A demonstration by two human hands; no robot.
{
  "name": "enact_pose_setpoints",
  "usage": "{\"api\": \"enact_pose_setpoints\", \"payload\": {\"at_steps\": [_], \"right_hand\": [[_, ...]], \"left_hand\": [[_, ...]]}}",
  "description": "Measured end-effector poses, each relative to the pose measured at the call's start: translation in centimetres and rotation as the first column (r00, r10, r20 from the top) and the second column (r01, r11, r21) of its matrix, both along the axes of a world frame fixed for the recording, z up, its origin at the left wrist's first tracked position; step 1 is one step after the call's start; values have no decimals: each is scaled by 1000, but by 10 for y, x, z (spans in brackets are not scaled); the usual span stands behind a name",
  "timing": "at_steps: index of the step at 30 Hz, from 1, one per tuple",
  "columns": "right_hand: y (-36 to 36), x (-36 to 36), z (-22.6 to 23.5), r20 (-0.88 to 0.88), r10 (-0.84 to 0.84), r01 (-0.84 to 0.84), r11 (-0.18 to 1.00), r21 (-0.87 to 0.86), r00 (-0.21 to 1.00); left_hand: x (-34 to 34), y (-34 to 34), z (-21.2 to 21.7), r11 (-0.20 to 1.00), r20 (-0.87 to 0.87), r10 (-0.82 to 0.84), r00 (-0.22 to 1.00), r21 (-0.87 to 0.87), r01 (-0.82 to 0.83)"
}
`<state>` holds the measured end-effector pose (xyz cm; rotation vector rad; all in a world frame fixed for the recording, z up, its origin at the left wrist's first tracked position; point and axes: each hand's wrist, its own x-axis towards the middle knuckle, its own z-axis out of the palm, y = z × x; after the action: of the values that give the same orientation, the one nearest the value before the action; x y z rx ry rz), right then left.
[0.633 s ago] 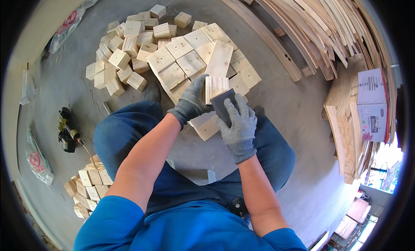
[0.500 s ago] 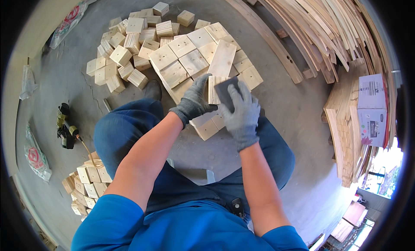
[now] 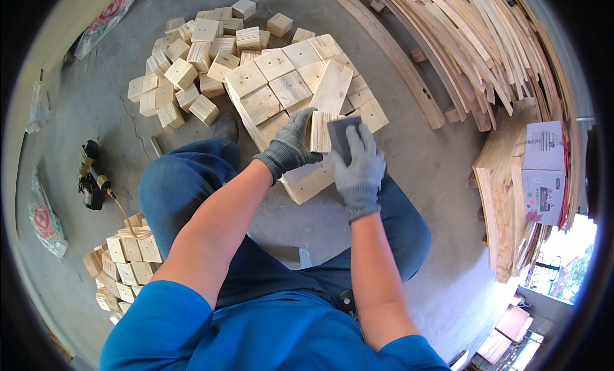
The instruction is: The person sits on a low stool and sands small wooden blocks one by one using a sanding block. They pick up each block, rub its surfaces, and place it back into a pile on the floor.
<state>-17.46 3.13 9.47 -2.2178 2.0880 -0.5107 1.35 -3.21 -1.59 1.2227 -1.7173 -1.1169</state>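
Two gloved hands: L hand (image 3: 291, 147) clamped on wood block (image 3: 322, 131), R hand (image 3: 359, 169) on grey sanding pad (image 3: 343, 137).

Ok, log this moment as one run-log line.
left hand: grips wood block | right hand: presses dark sanding block on it | block pile ahead on concrete floor | power tool at left

I see a pale bare wood block (image 3: 322, 132), a dark matt sanding pad (image 3: 343, 135), grey knit cloth gloves (image 3: 358, 173) and a rough grey concrete floor (image 3: 422, 160).
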Motion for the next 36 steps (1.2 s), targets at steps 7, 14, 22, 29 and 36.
{"api": "enact_pose_setpoints", "payload": {"at_steps": [7, 14, 22, 29, 36], "right_hand": [[58, 3, 6, 46, -9, 9, 1000, 0, 999], [-35, 2, -2, -7, -15, 15, 999, -33, 1000], [-100, 7, 8, -28, -85, 87, 994, 69, 996], [8, 3, 0, 56, -27, 27, 1000, 7, 998], [57, 7, 11, 62, -13, 12, 1000, 21, 998]], "left_hand": [[-7, 0, 9, 999, 69, 28, 997, 16, -29], [-4, 1, 4, 1000, 49, 12, 999, -1, -12], [-7, 1, 1, 1000, 33, 13, 999, -4, -13], [-2, 3, 8, 999, 67, 26, 997, -28, -24], [-4, 1, 18, 999, 62, -1, 998, 40, -1]]}}
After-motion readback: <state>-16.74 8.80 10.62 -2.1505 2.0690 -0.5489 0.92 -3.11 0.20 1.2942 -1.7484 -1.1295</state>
